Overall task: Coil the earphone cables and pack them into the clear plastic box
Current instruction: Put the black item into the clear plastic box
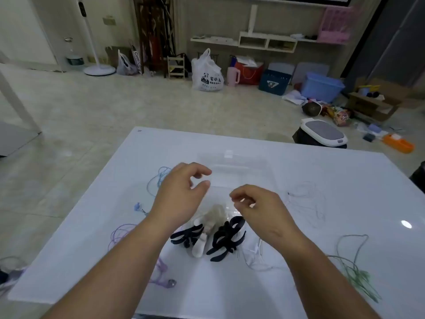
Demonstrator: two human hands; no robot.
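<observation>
Closest to you on the desk, a purple earphone cable sprawls under your left forearm. There's a green cable out by the right edge and a thin white cable by your right wrist, all loose on the desk, none in the box. Mid-desk you've got two black hair claws with a fluffy whitish thing between them. Your left hand hovers just past those, thumb and fingers loosely curled with a gap, grip holding nothing I can see. Your right hand is next to it, fingers curled in toward the thumb, but it's too blurry to tell if that grip has anything. Further out, a blue cable peeks from behind your left hand and a thin dark cable lies off to the right. The clear plastic box sits just beyond your fingertips, super faint. Past the desk there's a lidded bin on the floor.
</observation>
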